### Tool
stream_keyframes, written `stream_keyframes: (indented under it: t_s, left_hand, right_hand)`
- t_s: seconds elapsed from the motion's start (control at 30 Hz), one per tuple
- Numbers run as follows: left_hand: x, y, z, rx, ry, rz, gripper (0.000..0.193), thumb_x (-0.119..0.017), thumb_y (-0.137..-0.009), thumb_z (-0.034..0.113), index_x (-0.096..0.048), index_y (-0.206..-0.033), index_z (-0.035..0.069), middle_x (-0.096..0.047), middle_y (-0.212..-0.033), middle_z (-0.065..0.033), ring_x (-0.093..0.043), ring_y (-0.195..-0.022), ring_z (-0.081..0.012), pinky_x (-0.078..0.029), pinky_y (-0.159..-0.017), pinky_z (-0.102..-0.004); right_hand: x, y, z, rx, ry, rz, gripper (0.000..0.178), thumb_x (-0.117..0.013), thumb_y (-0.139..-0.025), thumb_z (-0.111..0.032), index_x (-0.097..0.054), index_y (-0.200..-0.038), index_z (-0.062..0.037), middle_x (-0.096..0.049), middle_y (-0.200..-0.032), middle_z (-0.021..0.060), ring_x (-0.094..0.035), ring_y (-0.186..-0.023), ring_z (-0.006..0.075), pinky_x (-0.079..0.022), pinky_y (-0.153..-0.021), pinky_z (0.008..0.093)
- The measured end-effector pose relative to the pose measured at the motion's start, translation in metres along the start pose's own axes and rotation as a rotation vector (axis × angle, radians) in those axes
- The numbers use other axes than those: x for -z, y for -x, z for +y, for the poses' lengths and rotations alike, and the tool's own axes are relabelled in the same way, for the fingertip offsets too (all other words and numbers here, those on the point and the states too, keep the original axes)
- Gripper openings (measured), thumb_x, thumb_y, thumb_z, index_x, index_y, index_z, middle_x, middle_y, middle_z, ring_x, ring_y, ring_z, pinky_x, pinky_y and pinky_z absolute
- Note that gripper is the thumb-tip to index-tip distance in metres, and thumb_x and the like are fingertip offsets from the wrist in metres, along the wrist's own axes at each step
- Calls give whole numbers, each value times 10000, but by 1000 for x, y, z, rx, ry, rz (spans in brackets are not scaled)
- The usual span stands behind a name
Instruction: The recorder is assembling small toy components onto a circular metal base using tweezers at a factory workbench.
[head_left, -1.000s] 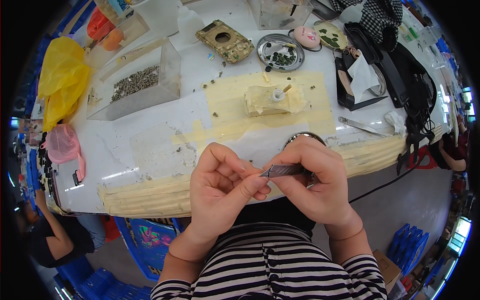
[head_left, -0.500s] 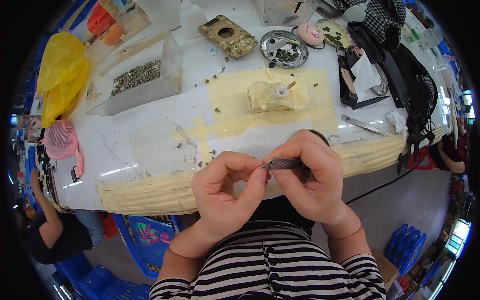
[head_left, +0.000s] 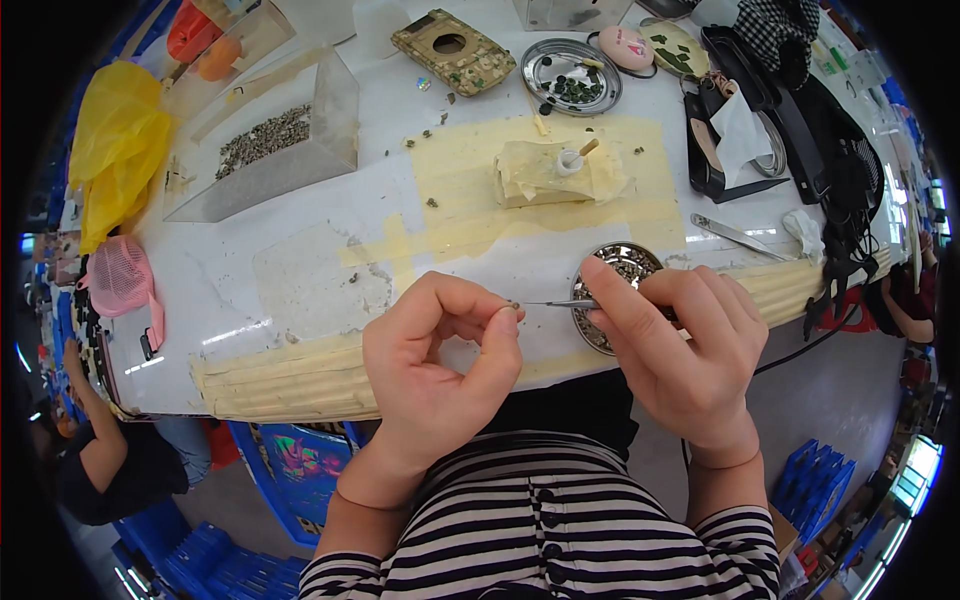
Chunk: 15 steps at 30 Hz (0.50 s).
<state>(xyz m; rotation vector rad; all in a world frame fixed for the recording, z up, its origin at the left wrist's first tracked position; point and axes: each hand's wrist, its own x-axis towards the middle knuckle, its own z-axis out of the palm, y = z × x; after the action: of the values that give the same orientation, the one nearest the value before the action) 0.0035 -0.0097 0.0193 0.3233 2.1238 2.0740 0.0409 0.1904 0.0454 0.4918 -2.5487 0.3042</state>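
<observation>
In the head view, the bare left hand pinches a tiny, dull-coloured part between thumb and index finger, above the table's near edge. The bare right hand grips a slim, pointed grey metal tool, its tip just beside the part. Compared with half a second ago, the hands stand farther apart, the tool shows a narrower side, and a round, shiny metal dish of small pieces shows more fully.
</observation>
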Motion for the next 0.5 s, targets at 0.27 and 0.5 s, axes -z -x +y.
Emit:
stream_keyframes:
  t_s: [0.27, 0.5]
  left_hand:
    - [-3, -1, 2, 68, 15, 48, 75, -666, -813, -45, -600, -828, -13, -678, -776, -49, -607, -679, -59, -476, -643, -197]
    - [-4, -1, 2, 56, -6, 45, 83, -659, -803, -51, -591, -809, -2, -674, -758, -41, -603, -666, -55, -471, -631, -193]
  right_hand:
    - [16, -11, -1, 81, 132, -91, 354, -759, -737, -226, -743, -1080, -137, -480, -696, -19, -472, -562, 126, -348, -495, 282]
    - [15, -14, -1, 144, 175, -82, 348, -743, -755, -259, -747, -1084, -145, -469, -712, -21, -454, -563, 119, -346, -491, 271]
